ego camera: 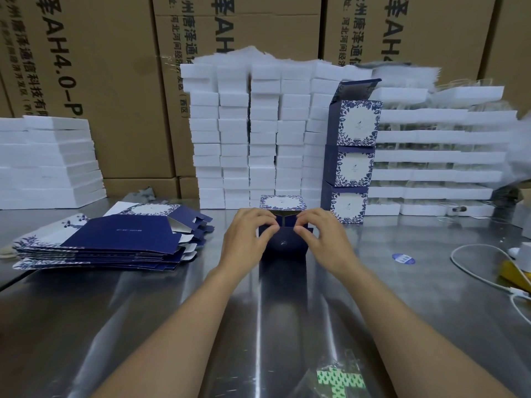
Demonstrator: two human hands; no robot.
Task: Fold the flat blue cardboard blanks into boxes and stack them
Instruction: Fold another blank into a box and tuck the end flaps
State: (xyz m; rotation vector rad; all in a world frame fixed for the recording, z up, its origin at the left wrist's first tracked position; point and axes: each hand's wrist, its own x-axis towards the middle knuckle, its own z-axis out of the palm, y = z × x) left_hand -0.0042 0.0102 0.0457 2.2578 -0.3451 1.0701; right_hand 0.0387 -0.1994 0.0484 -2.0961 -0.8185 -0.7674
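A person's left hand (246, 235) and right hand (323, 235) close in from either side on a half-formed box (283, 246) standing at the centre of the steel bench (172, 311). The curled fingertips of each hand pinch a small side flap and press it inward, the two flaps meeting at a seam on top. The symmetrical grip appears meant to keep the walls square while the end is tucked shut.

The box is deep navy card with a tiny pale emblem on the near panel. A white face bordered with blue floral print rises behind the fingers.

The pile of flat blanks (115, 242) lies to the left of the hands, fanned and near the left hand, probably so the next sheet can be drawn without stretching. Beyond the right hand, the stack of finished boxes (349, 165) stands three high with its white floral faces turned forward and the top lid open, and it seems to be where this box will go. Walls of white foam trays (250, 133) and brown cartons (100, 81) line the back.
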